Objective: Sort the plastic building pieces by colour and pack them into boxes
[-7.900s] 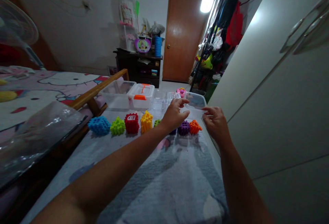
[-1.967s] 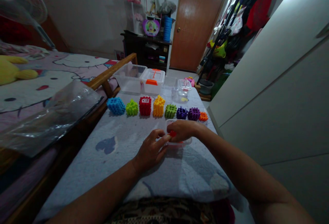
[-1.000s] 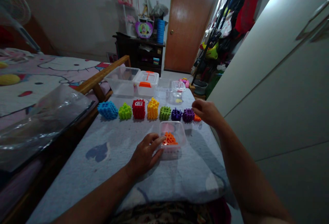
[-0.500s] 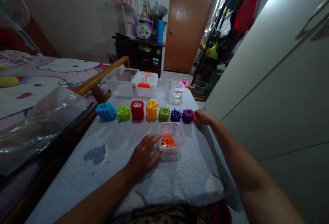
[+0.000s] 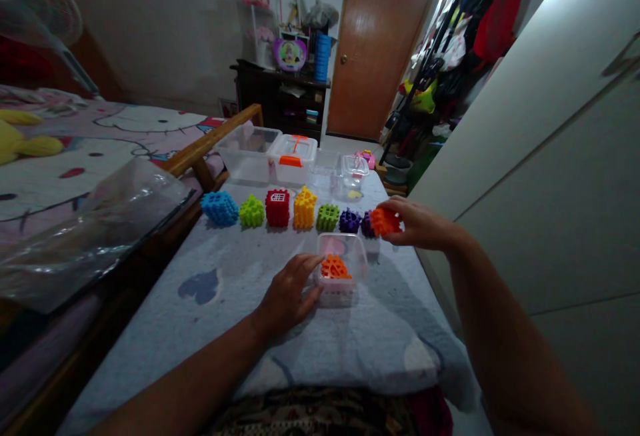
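My right hand [image 5: 417,223] grips an orange block shape [image 5: 384,221] at the right end of the row, in front of a purple block [image 5: 368,224] that it partly hides. My left hand [image 5: 289,296] has its thumb and fingers on the left side of a small clear container [image 5: 356,266]. Orange pieces [image 5: 335,267] lie inside that container. To the left along the row stand a dark purple block [image 5: 350,221], a green one [image 5: 328,217], a yellow one [image 5: 305,208], a red one [image 5: 277,208], a lime one [image 5: 251,211] and a blue one [image 5: 219,209].
Behind the row are a large clear bin [image 5: 247,156], a lidded box with orange latches [image 5: 295,159] and smaller clear containers [image 5: 354,168]. A wooden rail [image 5: 220,139] and a plastic bag [image 5: 115,216] lie left. A white cabinet [image 5: 540,143] borders the right side.
The orange block in my right hand is raised and more of it shows, now overlapping the purple block. My left hand stays at the container. The whole view has shifted slightly.
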Demonstrator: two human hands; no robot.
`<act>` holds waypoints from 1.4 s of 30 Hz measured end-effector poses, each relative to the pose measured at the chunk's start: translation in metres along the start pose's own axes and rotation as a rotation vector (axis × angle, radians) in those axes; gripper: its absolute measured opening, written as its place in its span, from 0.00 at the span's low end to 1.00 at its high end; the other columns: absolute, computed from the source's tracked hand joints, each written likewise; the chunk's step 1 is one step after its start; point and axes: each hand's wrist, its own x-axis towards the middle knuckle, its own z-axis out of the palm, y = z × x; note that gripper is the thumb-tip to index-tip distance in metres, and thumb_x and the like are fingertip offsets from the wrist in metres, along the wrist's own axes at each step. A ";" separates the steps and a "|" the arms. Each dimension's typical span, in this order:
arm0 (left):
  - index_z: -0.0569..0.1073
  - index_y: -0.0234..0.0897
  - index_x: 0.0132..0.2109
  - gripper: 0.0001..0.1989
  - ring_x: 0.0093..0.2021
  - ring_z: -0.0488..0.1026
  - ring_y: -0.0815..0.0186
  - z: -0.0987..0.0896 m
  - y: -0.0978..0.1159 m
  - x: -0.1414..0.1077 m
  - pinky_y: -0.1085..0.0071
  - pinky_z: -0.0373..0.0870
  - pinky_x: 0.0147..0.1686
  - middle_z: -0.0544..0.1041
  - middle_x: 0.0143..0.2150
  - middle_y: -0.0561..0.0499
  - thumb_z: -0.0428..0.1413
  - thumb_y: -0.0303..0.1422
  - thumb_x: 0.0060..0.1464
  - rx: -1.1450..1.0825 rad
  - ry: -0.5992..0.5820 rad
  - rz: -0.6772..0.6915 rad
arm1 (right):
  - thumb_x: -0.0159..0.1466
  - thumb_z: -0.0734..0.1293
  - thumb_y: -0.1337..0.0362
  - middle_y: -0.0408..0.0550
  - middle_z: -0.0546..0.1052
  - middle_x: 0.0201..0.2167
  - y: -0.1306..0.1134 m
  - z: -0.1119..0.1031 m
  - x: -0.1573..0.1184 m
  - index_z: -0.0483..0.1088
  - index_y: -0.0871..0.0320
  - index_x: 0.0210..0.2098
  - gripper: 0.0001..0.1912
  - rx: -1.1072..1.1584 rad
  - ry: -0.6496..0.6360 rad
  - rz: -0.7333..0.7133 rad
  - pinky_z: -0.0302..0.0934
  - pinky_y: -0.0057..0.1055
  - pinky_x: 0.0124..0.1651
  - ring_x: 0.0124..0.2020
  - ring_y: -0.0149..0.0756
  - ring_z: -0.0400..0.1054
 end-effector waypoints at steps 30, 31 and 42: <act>0.59 0.39 0.64 0.29 0.55 0.68 0.57 -0.005 0.006 0.002 0.56 0.72 0.54 0.69 0.55 0.41 0.52 0.23 0.55 -0.059 -0.018 0.015 | 0.62 0.69 0.57 0.56 0.79 0.41 -0.093 0.055 0.022 0.71 0.62 0.45 0.17 -0.257 -0.185 -0.173 0.63 0.30 0.41 0.42 0.43 0.75; 0.59 0.39 0.63 0.29 0.55 0.68 0.57 -0.006 0.006 0.003 0.56 0.72 0.54 0.69 0.55 0.42 0.52 0.23 0.55 -0.060 -0.018 0.018 | 0.62 0.70 0.57 0.56 0.79 0.42 -0.092 0.053 0.023 0.72 0.62 0.45 0.17 -0.237 -0.206 -0.184 0.63 0.30 0.42 0.43 0.43 0.75; 0.58 0.38 0.64 0.30 0.56 0.67 0.56 -0.004 0.004 0.002 0.55 0.71 0.54 0.68 0.55 0.42 0.52 0.23 0.55 -0.061 -0.033 0.019 | 0.64 0.65 0.69 0.55 0.80 0.44 -0.080 0.042 0.030 0.74 0.62 0.44 0.10 -0.100 -0.314 -0.241 0.59 0.31 0.44 0.44 0.42 0.73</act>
